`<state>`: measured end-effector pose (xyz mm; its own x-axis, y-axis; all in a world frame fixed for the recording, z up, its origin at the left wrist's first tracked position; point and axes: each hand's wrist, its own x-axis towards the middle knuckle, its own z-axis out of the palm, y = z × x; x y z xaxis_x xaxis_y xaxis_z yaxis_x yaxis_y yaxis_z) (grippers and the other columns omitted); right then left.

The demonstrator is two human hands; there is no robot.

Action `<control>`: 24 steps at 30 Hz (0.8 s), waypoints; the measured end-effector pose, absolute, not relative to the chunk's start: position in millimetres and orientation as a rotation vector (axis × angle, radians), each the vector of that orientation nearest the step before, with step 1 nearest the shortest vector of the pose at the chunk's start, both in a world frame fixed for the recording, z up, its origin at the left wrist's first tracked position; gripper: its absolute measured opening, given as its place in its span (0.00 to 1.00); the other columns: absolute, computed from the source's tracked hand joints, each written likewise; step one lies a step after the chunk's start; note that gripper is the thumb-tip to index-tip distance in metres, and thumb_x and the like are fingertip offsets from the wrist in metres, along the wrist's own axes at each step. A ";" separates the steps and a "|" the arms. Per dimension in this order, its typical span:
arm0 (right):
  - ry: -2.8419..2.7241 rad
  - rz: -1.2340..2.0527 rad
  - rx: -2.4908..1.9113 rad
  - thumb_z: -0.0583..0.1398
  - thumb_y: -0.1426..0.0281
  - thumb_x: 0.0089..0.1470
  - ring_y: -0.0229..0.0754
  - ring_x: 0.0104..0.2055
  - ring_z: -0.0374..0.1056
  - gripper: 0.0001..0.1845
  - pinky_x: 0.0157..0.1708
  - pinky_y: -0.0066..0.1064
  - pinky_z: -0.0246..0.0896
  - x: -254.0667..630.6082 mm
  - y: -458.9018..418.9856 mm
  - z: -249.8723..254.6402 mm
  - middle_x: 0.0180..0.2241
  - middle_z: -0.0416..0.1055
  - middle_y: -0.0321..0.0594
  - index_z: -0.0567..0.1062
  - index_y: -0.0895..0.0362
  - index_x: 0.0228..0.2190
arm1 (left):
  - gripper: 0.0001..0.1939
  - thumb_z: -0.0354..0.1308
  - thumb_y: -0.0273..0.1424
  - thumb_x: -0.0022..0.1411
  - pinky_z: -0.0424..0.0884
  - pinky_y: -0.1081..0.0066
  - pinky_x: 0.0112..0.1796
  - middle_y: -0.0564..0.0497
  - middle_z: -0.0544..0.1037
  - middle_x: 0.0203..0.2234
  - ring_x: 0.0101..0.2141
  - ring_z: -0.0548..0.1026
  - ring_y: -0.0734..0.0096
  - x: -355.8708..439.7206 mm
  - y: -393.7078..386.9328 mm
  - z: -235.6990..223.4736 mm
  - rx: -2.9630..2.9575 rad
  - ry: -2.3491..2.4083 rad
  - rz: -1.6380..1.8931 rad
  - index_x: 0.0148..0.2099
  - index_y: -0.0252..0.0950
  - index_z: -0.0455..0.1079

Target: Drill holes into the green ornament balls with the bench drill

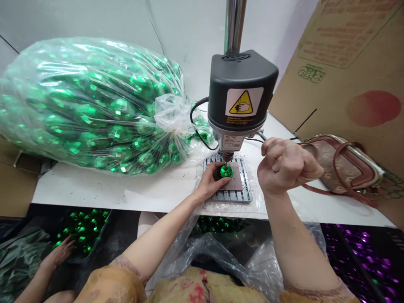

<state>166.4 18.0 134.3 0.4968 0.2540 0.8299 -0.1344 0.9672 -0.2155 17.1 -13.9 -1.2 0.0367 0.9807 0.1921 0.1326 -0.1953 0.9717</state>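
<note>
My left hand point(210, 183) grips a shiny green faceted ball point(227, 171) between thumb and fingers, directly beneath the bit of a small black drill press point(216, 80). The bit comes down to the top of the ball; whether it has gone in cannot be made out. Under the ball lies a brown board point(236, 184) on the slotted metal base plate point(248, 194). To the right of the drill head, my right hand point(285, 166) is closed in a fist at the feed lever point(261, 135), most of which it hides.
A tied clear bag of green balls point(94, 105) fills the table's left. A handbag point(344, 168) and a cardboard box point(344, 80) stand right. Below are crates of green balls point(83, 231) and purple balls point(362, 252). Another person's hand point(61, 251) touches the green crate.
</note>
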 end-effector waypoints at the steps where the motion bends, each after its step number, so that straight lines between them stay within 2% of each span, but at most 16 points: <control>1: -1.023 0.229 -0.113 0.60 0.74 0.54 0.24 0.13 0.41 0.31 0.18 0.26 0.48 166.5 18.5 132.2 0.11 0.41 0.27 0.43 0.60 0.14 | 0.29 0.72 0.41 0.56 0.74 0.59 0.52 0.44 0.78 0.49 0.50 0.77 0.57 17.1 -13.8 -1.2 1.463 1.193 1.266 0.55 0.38 0.69; 8: -1.025 0.231 -0.112 0.59 0.74 0.55 0.24 0.13 0.43 0.30 0.18 0.27 0.50 164.3 14.4 129.4 0.11 0.44 0.27 0.44 0.60 0.13 | 0.29 0.72 0.41 0.56 0.73 0.58 0.53 0.43 0.78 0.51 0.52 0.76 0.56 17.6 -14.1 -1.6 1.457 1.170 1.269 0.55 0.37 0.68; 11: -0.961 0.323 -0.292 0.59 0.71 0.57 0.25 0.13 0.44 0.29 0.17 0.27 0.47 163.8 12.1 153.4 0.11 0.44 0.27 0.49 0.58 0.12 | 0.29 0.73 0.42 0.55 0.74 0.59 0.52 0.43 0.78 0.49 0.51 0.77 0.57 19.0 -13.2 -1.2 1.444 1.169 1.279 0.55 0.37 0.68; 13: -0.958 0.396 -0.426 0.61 0.70 0.57 0.26 0.14 0.48 0.26 0.16 0.28 0.47 165.1 13.4 174.4 0.11 0.51 0.27 0.56 0.57 0.13 | 0.29 0.73 0.41 0.55 0.74 0.59 0.51 0.44 0.79 0.48 0.49 0.78 0.58 20.0 -13.0 0.2 1.434 1.183 1.284 0.54 0.37 0.69; 19: -1.016 0.551 -0.492 0.61 0.68 0.58 0.26 0.13 0.47 0.26 0.14 0.28 0.42 169.0 22.2 205.1 0.11 0.50 0.27 0.56 0.54 0.14 | 0.23 0.72 0.39 0.56 0.74 0.55 0.51 0.44 0.79 0.47 0.49 0.78 0.54 17.2 -39.8 10.8 1.633 1.391 1.380 0.50 0.39 0.71; 21: -1.011 0.541 -0.478 0.60 0.67 0.58 0.26 0.14 0.48 0.26 0.15 0.27 0.43 168.1 23.0 203.5 0.11 0.51 0.27 0.56 0.55 0.14 | 0.20 0.70 0.40 0.58 0.73 0.54 0.51 0.42 0.79 0.47 0.50 0.77 0.52 15.3 -61.6 12.0 1.894 1.356 1.303 0.49 0.40 0.72; 24: -1.008 0.511 -0.463 0.59 0.68 0.60 0.24 0.14 0.50 0.26 0.16 0.25 0.45 166.1 22.9 200.1 0.12 0.50 0.27 0.55 0.55 0.15 | 0.16 0.66 0.41 0.63 0.73 0.55 0.49 0.42 0.79 0.51 0.48 0.77 0.53 15.2 -96.1 6.3 2.372 1.090 0.939 0.50 0.42 0.74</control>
